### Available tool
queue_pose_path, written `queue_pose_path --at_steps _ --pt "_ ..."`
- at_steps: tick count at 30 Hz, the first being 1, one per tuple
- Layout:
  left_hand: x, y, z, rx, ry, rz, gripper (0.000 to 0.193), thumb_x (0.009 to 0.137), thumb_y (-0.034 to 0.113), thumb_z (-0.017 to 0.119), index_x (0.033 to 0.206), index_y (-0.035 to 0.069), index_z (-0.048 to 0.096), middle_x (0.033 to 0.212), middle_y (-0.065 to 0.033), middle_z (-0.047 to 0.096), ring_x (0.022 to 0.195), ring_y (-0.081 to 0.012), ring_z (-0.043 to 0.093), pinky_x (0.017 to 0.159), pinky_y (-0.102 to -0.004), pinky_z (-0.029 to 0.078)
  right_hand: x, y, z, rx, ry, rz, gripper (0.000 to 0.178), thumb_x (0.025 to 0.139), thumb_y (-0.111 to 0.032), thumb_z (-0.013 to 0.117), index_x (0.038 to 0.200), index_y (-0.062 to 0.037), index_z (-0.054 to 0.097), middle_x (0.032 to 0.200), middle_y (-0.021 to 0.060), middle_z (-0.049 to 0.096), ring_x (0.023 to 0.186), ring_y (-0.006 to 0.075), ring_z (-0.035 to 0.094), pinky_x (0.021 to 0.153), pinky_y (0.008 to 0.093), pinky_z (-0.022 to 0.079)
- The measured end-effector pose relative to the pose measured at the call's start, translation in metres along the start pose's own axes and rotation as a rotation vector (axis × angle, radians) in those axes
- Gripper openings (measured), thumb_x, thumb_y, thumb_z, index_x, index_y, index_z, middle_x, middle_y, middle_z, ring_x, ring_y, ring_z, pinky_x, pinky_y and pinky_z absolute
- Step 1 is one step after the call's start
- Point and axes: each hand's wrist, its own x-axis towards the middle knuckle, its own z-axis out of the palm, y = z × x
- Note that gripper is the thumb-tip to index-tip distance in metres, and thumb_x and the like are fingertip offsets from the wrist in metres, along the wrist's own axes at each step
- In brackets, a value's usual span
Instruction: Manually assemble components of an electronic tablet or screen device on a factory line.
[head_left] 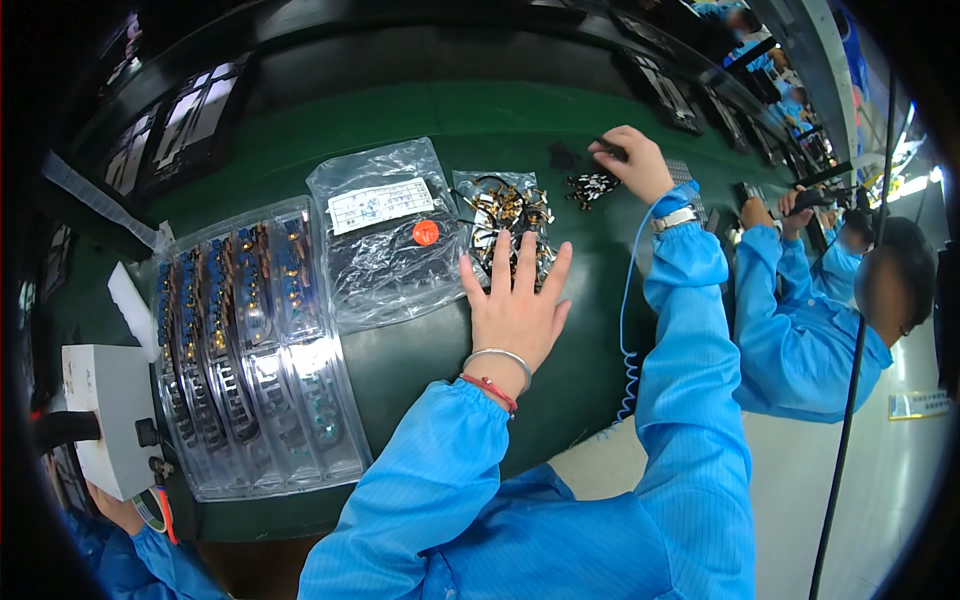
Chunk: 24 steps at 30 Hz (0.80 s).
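My left hand (pixel 517 310) has its fingers spread, with the fingertips at the near edge of a clear plastic bag (pixel 505 205) of small brass-coloured parts with black leads. My right hand (pixel 642 165) is closed, thumb and fingers pinching a small black piece (pixel 612 151) whose exact kind I cannot make out. Just below and left of it lies a pile of small black-and-white parts (pixel 592 188), and black bits (pixel 563 156) sit beside that pile. A blue coiled cord (pixel 629 370) runs from a band on my right wrist.
Left of the bag lies a larger clear bag (pixel 395 270) with a white label and an orange sticker. A clear compartmented tray (pixel 275 450) holds rows of small boards with leads. A white box (pixel 105 415) stands at the far left. Co-workers in blue (pixel 800 330) sit at right.
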Motion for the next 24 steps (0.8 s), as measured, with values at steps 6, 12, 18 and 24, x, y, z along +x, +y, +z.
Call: queue_pose_path --at_steps 6,12,18,24 --pt "0.0 0.0 0.0 -0.007 0.0 -0.004 0.057 0.078 0.038 0.06 0.131 0.027 0.041 0.133 -0.0075 0.04 0.128 -0.0313 0.028 0.094 -0.0683 0.018 0.002 -0.021 0.016 -0.237 -0.141 0.235 0.021 0.075 -0.024 0.064 0.09 -0.0084 0.068 0.091 0.0101 0.062 0.085 0.0298 0.06 0.072 0.0369 0.049" --pt "0.0 0.0 -0.002 -0.007 0.026 -0.026 0.052 0.078 0.037 0.06 0.127 0.023 0.046 0.133 -0.0077 0.04 0.128 -0.0316 0.028 0.093 -0.0694 0.018 0.004 -0.011 0.018 -0.173 -0.181 0.085 0.021 0.075 -0.023 0.066 0.091 -0.0096 0.067 0.093 0.0061 0.061 0.085 0.0289 0.06 0.072 0.0377 0.049" --pt "0.0 0.001 -0.003 -0.028 0.05 -0.05 0.032 0.076 0.032 0.062 0.104 0.017 0.057 0.132 -0.0077 0.04 0.128 -0.0319 0.029 0.092 -0.0698 0.018 0.009 -0.002 0.014 -0.144 -0.249 0.035 0.021 0.076 -0.023 0.066 0.09 -0.0077 0.066 0.093 0.0079 0.061 0.086 0.029 0.059 0.073 0.0363 0.048" --pt "0.001 0.003 -0.007 0.001 0.109 -0.052 0.015 0.075 0.027 0.061 0.084 0.015 0.057 0.132 -0.0083 0.041 0.128 -0.0338 0.028 0.091 -0.0713 0.016 -0.002 -0.026 0.002 -0.103 -0.145 0.048 0.021 0.077 -0.021 0.063 0.091 -0.005 0.064 0.09 0.0097 0.059 0.083 0.0292 0.059 0.071 0.0361 0.048"
